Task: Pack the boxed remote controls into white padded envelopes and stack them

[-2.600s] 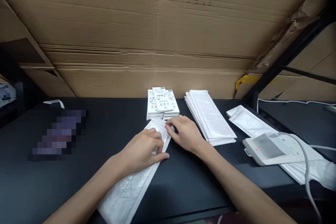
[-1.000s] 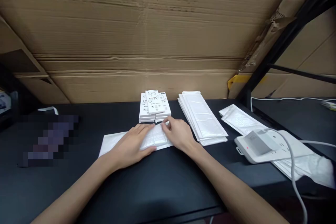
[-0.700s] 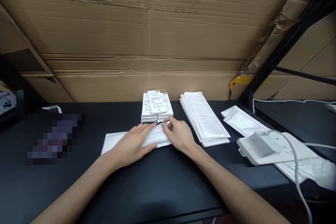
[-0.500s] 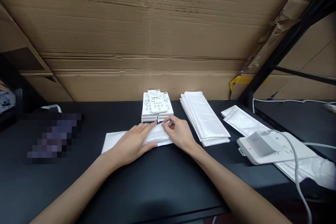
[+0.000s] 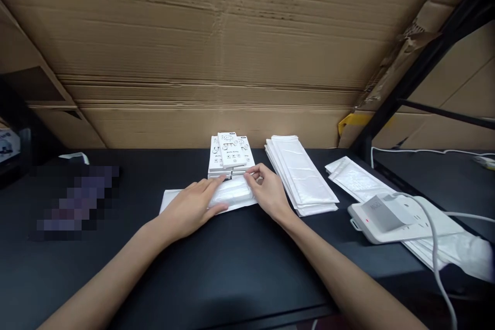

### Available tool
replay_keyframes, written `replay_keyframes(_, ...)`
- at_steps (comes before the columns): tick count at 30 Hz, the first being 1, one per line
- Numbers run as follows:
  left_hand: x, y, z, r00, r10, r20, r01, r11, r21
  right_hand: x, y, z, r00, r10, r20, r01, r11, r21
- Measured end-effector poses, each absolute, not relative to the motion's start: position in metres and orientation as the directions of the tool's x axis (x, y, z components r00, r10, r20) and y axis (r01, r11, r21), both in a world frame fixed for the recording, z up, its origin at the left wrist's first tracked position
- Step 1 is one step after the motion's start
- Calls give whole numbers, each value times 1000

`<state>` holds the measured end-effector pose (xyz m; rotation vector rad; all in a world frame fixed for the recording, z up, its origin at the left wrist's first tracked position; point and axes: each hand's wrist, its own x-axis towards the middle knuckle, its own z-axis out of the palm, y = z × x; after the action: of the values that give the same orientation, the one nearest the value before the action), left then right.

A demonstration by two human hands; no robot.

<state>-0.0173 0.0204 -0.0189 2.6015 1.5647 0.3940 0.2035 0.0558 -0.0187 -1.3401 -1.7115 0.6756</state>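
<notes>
Both my hands rest on a white padded envelope [image 5: 232, 195], which lies folded over on the black tabletop [image 5: 232, 268]. My left hand [image 5: 189, 201] presses flat on its left part, fingers pointing right. My right hand [image 5: 268, 193] pinches its right end between thumb and fingers. Whatever the envelope holds is hidden. Just behind it, nearly touching my fingertips, stands a stack of small white printed boxes [image 5: 231, 157].
A pile of flat padded envelopes [image 5: 299, 172] lies right of the boxes, with a looser pile [image 5: 358, 180] farther right under a white power strip [image 5: 386, 219] and its cable. A pixelated blurred object [image 5: 75, 201] lies left. Cardboard [image 5: 212, 62] walls the back.
The envelope, a long strip earlier, is now folded over, and its left end has drawn in to the right. My hands have come closer together on it.
</notes>
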Motion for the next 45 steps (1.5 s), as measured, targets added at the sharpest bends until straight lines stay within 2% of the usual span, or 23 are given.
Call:
replay_keyframes(13, -19, 19, -17, 446, 873, 195, 855, -480, 193, 203, 55, -16, -56, 951, 305, 488, 293, -822)
replay_keyframes(21, -14, 13, -13, 511, 824, 246, 814, -556, 168, 188, 42, -19, -131, 944, 303, 442, 329, -834)
replay_keyframes(45, -11, 13, -17, 548, 815, 187, 806, -575, 143, 184, 39, -20, -176, 941, 288, 440, 337, -833)
